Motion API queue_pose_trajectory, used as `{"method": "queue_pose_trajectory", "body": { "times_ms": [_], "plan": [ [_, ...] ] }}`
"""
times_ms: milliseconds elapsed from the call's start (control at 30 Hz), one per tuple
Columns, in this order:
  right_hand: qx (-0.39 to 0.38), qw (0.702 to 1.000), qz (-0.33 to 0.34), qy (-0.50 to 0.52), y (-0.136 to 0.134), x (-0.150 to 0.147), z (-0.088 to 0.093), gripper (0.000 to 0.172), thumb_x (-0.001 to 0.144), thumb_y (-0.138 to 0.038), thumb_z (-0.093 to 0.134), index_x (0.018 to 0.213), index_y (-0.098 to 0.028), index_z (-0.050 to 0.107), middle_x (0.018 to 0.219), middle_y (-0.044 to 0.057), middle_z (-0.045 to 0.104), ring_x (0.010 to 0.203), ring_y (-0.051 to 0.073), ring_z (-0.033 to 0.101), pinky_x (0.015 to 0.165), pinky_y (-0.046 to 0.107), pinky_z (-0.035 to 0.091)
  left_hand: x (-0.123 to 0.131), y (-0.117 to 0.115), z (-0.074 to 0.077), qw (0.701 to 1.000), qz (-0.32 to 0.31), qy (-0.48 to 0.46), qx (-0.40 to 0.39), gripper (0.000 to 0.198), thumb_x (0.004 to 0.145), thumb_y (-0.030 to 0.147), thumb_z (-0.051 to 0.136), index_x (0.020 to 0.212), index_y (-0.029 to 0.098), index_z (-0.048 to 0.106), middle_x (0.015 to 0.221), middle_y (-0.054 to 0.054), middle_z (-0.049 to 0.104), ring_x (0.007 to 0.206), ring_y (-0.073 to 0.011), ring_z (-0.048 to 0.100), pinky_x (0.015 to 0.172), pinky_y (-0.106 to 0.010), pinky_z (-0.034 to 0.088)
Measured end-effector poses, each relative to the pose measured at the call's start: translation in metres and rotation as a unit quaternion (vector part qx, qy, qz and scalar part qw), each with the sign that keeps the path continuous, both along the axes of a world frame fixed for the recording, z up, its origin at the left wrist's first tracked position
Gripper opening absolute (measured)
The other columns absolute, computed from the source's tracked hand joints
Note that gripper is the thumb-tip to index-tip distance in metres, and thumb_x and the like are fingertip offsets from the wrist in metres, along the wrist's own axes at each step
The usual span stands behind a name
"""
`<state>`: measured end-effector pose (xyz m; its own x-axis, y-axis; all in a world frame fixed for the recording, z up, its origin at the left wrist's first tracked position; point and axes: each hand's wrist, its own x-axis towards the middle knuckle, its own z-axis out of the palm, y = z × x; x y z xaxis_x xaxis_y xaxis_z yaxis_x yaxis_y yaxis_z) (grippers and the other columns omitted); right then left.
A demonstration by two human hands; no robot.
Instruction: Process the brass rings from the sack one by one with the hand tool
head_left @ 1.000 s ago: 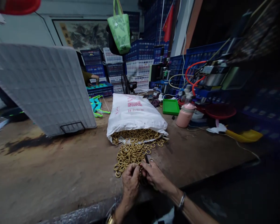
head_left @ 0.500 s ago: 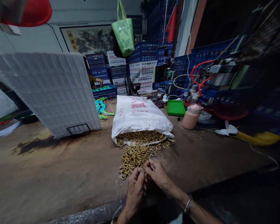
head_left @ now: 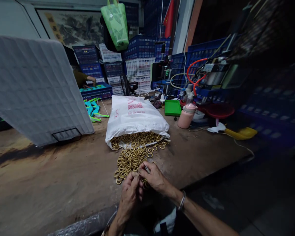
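Note:
My left hand (head_left: 129,192) is closed in a pinch at the table's near edge. What its fingertips hold is too small to make out. Close beside it, my right hand (head_left: 155,178) grips a small, thin metal tool (head_left: 147,168), and the fingertips of both hands nearly meet. Just beyond them lies a heap of brass-coloured rings (head_left: 131,159). These spill from the open mouth of a white sack (head_left: 137,114) with red print, which lies on its side and has more rings inside.
A white padded panel (head_left: 39,88) stands at the left. Right of the sack are a green tray (head_left: 172,108), a pink bottle (head_left: 186,116) and a yellow scoop (head_left: 243,133). Behind, a co-worker's arm (head_left: 85,78) reaches over a blue crate (head_left: 100,93) near stacked crates (head_left: 140,67).
The view has turned to the right, so the whole scene sits further left. Both hands stay together in front of the rings, still pinching, with the metal tool in my right hand.

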<state>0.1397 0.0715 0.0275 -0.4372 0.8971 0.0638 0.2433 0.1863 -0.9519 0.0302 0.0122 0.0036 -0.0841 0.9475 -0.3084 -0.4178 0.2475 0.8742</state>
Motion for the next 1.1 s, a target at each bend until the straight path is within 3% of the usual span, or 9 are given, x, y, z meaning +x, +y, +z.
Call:
{"method": "queue_pose_trajectory", "body": {
  "times_ms": [233,333,400,533,867,967,1100],
  "plan": [
    [-0.007,1.000,-0.013,-0.008,0.001,0.000,0.002,0.022,0.081,-0.032,0.041,0.069,-0.016,0.050,0.058,-0.003,0.047,0.054,0.008,0.042,0.053,0.019,0.033,-0.002,-0.001,-0.001,0.998,0.018,-0.042,0.042,0.026,0.072,0.041,0.058,0.070,0.019,0.046,0.050,0.008,0.048,0.033,-0.0020,0.034,0.032,-0.012,0.025],
    [0.071,0.993,-0.026,-0.085,-0.001,0.004,-0.001,0.019,0.082,-0.025,0.038,0.068,-0.017,0.050,0.058,-0.003,0.047,0.054,0.009,0.041,0.053,0.019,0.030,-0.002,0.000,0.001,0.998,0.031,-0.036,0.033,0.027,0.070,0.042,0.059,0.071,0.019,0.045,0.051,0.008,0.051,0.033,-0.0025,0.036,0.033,-0.012,0.026],
    [0.129,0.979,0.002,-0.155,-0.004,0.008,-0.002,0.013,0.075,-0.015,0.040,0.070,-0.018,0.050,0.059,-0.003,0.048,0.054,0.009,0.040,0.053,0.020,0.027,-0.001,0.001,0.003,0.998,0.038,-0.032,0.031,0.027,0.070,0.043,0.060,0.071,0.020,0.045,0.050,0.008,0.051,0.033,-0.0024,0.036,0.033,-0.012,0.027],
    [0.185,0.951,0.043,-0.245,-0.009,0.010,-0.002,0.022,0.062,-0.005,0.039,0.075,-0.019,0.051,0.064,-0.001,0.053,0.058,0.011,0.043,0.055,0.022,0.025,0.001,0.001,0.006,0.998,0.040,-0.017,0.039,0.029,0.068,0.044,0.060,0.069,0.019,0.046,0.046,0.009,0.047,0.032,-0.0026,0.034,0.033,-0.013,0.027],
    [0.185,0.932,0.053,-0.306,-0.007,0.006,-0.011,0.026,0.064,-0.006,0.038,0.081,-0.019,0.052,0.070,0.003,0.059,0.062,0.014,0.050,0.055,0.023,0.025,-0.002,-0.001,0.014,0.994,0.040,0.083,0.067,0.031,0.069,0.046,0.059,0.062,0.018,0.047,0.044,0.008,0.045,0.035,-0.0042,0.037,0.036,-0.015,0.031],
    [0.172,0.923,0.036,-0.341,0.002,0.011,-0.011,0.027,0.063,-0.006,0.040,0.084,-0.018,0.052,0.069,0.003,0.060,0.060,0.014,0.050,0.053,0.024,0.024,0.000,-0.004,0.013,0.998,0.015,0.052,0.039,0.029,0.071,0.045,0.057,0.064,0.019,0.046,0.044,0.008,0.046,0.032,-0.0035,0.035,0.033,-0.015,0.029],
    [0.135,0.919,-0.052,-0.368,0.026,0.032,-0.015,0.027,0.069,-0.006,0.038,0.089,-0.017,0.053,0.069,0.004,0.060,0.059,0.013,0.050,0.053,0.023,0.024,0.002,-0.008,0.016,0.999,-0.021,-0.042,0.014,0.027,0.069,0.041,0.061,0.070,0.019,0.047,0.051,0.006,0.054,0.034,-0.0045,0.041,0.035,-0.016,0.034]
  ]
}}
